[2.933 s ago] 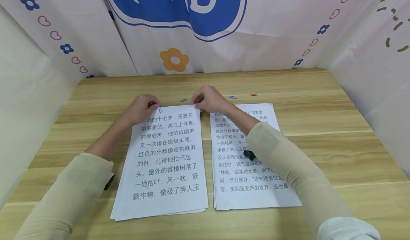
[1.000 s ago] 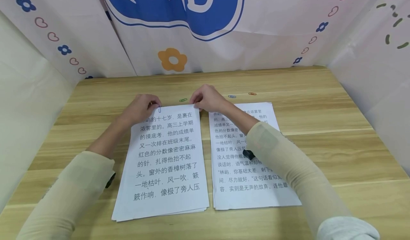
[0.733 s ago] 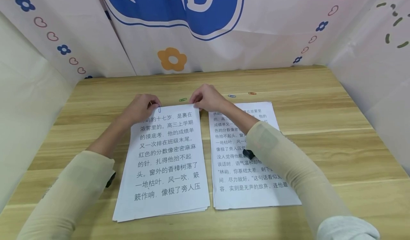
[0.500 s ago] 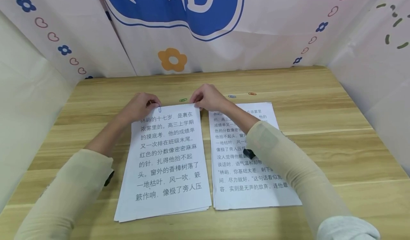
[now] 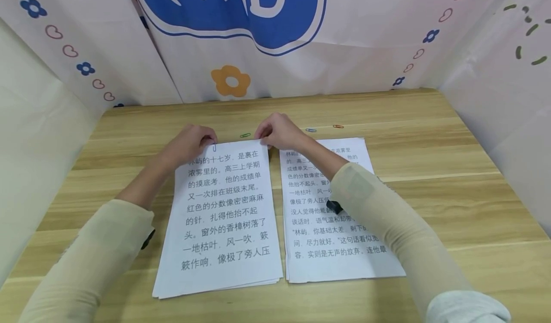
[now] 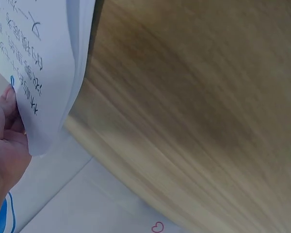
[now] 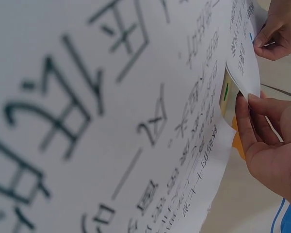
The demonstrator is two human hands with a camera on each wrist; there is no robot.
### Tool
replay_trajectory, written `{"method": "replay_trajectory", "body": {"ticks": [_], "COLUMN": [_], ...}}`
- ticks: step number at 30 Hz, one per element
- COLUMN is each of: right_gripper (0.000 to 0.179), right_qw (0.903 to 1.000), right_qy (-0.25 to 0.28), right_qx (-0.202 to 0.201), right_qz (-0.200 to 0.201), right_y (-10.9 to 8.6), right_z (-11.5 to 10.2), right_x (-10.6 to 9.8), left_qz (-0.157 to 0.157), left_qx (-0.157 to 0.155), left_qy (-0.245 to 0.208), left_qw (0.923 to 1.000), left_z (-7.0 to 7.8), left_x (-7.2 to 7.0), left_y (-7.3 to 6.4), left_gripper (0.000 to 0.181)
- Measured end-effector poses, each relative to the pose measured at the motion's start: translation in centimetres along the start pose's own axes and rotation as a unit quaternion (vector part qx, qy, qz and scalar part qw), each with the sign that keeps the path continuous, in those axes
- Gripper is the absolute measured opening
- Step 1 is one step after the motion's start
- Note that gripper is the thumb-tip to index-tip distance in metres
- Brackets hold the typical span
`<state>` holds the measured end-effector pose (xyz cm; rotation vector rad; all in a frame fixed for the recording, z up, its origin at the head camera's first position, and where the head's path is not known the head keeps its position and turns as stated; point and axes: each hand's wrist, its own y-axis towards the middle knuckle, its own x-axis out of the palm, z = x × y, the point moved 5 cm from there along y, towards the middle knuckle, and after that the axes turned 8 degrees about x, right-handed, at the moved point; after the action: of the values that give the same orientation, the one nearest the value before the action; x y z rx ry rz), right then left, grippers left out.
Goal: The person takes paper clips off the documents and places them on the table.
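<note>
At the top edge of the left stack of printed sheets (image 5: 224, 208), my left hand (image 5: 189, 146) pinches a blue paper clip (image 5: 214, 148) that lies over the top sheet. The left wrist view shows the clip's blue loop (image 6: 12, 81) just past the thumb tip. My right hand (image 5: 280, 131) pinches the top right corner of the same stack between thumb and fingers, plain in the right wrist view (image 7: 271, 126). The top end of the stack is raised toward my hands. Behind it, between both hands, lies a green paper clip (image 5: 245, 135).
A second stack of printed sheets (image 5: 318, 265) lies to the right, partly covered by my right forearm. Beyond it are a blue paper clip (image 5: 311, 130) and a red paper clip (image 5: 338, 126). A printed cloth (image 5: 344, 64) hangs behind the wooden table (image 5: 452, 208).
The lower end of the left stack has swung slightly to the right. Both hands keep nearly the same place and grip, and the loose clips lie as before.
</note>
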<state>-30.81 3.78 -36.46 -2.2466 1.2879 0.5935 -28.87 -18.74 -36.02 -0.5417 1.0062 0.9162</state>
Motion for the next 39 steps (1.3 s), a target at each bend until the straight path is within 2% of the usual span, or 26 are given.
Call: {"method": "replay_trajectory", "body": {"ticks": [17,24,34,39], "right_gripper": [0.016,0.016,0.016,0.016], "right_qw": [1.0000,1.0000,1.0000,1.0000], "right_qy": [-0.002,-0.005,-0.003,-0.001], "right_qx": [0.000,0.000,-0.006,-0.006], "right_qz": [0.002,0.001,0.004,0.004], "right_y": [-0.1,-0.2,-0.2,-0.1], "right_z": [-0.1,0.0,0.1,0.2], "right_x": [0.1,0.0,-0.1,-0.1], "left_qz": [0.017,0.023,0.018,0.024], "left_qx": [-0.029,-0.030,-0.043,-0.046], "left_qy": [-0.008,-0.016,-0.082,-0.099], "left_qw": [0.9994,0.9991,0.9955,0.9937], "left_z": [-0.3,-0.5,-1.1,-1.2], "left_x": [0.2,0.2,0.0,-0.1], "left_y": [-0.2,-0.1,-0.5,-0.7], "left_gripper": [0.017,0.016,0.016,0.019]}}
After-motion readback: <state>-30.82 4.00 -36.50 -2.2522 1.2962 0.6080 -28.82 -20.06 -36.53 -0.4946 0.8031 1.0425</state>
